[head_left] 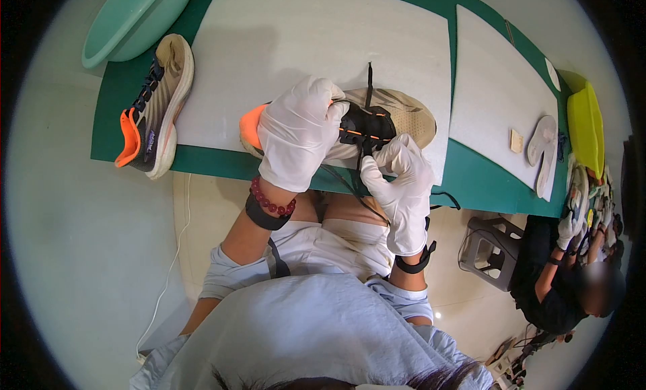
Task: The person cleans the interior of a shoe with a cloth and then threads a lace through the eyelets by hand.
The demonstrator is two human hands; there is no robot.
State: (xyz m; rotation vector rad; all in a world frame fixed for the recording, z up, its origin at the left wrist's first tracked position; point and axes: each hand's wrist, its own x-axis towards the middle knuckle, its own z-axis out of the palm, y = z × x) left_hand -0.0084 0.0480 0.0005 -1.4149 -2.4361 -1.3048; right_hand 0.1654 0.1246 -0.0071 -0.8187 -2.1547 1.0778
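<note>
A beige sneaker [415, 117] with an orange heel lies on its sole on the white foam sheet, toe to the right. My left hand [301, 131], in a white glove, is closed on the sneaker at its ankle opening, fingers curled by the black tongue [367, 126]. My right hand [402, 188], also gloved, pinches a black shoelace [360, 162] at the near side of the lacing. One lace end stands out past the far side of the shoe, and another hangs over the table edge. The left fingertips are partly hidden.
The matching sneaker [158, 107] lies at the left beside a mint basin [138, 20]. A second foam sheet [494, 94] on the green table [471, 168] carries insoles [542, 144]. A yellow basin [585, 127], a grey stool [491, 252] and another person [552, 282] are at the right.
</note>
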